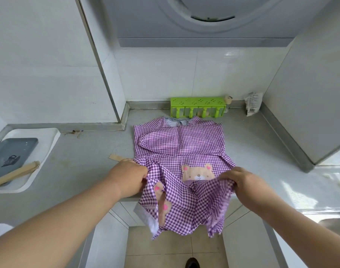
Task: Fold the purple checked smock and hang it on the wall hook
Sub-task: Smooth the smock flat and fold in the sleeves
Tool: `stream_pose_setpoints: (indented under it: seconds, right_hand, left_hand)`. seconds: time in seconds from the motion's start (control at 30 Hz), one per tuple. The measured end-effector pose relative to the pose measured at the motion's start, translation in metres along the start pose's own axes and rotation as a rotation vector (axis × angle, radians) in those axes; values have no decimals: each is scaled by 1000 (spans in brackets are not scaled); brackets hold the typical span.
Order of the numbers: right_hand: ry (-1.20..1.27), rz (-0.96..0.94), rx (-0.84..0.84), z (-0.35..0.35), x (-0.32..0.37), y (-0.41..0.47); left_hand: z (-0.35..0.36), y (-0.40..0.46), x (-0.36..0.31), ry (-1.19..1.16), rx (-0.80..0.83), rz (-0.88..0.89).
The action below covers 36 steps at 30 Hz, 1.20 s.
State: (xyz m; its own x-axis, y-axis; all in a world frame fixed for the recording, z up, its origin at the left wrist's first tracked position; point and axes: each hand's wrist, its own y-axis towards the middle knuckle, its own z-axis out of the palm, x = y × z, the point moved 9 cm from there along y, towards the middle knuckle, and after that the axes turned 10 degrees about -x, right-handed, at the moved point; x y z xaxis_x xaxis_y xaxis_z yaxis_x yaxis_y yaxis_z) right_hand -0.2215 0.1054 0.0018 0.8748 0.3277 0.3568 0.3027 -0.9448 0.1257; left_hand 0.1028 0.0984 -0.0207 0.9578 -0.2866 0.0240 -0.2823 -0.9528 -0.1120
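Smock (179, 144) on the grey counter (84, 161), collar toward the wall, sleeves already turned in across the chest, so the fold is under way but not finished: the skirt hangs off the counter's front edge. Left hand (129, 176) pinches the hem at one side, right hand (240, 181) bunches it at the other, hands apart. Purple check, thin and floppy, bear patch showing. No wall hook in view, hanging not yet done. Green rack (198, 106) sits behind, white tray (39, 149) well left.
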Motion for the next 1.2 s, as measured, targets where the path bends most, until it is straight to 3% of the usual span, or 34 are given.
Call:
stream_pose_setpoints:
  seconds: [0.13,0.23,0.3,0.37,0.43,0.5,0.57,0.6,0.67,0.77,0.87,1.1,1.2]
  right_hand:
    - [-105,-44,203,27,-5,-2]
    - [-148,-85,284,42,-6,-6]
    - [-229,-151,312,47,-4,-9]
    - [-265,-171,349,50,-8,-8]
    - [-96,-100,356,37,-4,0]
    - [355,179,193,6,-11,17]
    - [720,529,-203,-35,-40,31]
    - [783,662,-368,-50,-55,32]
    - [762,806,-484,-61,-80,31]
    - [552,806,-376,-50,-100,31]
    - [510,784,-285,-35,-100,24]
    - [611,812,-121,-8,-85,14]
    - [612,750,26,-2,-69,11]
  left_hand:
    - [20,0,-4,151,136,9]
    - [19,4,-11,216,55,80]
    - [18,4,-20,144,21,170]
    - [20,1,-24,-82,103,156]
    - [22,-4,-17,-615,226,-155]
    - [21,-4,1,-1057,159,-512]
    - [26,-5,22,-1316,53,-817]
    - [29,-9,30,-1411,24,-938]
    - [35,-17,42,-1460,5,-1053]
    - [44,-18,55,-1398,6,-1024]
    - [37,-13,63,-1271,-46,-896]
    - [43,-15,38,-1125,239,-704]
    - [40,-12,27,-1123,261,-633]
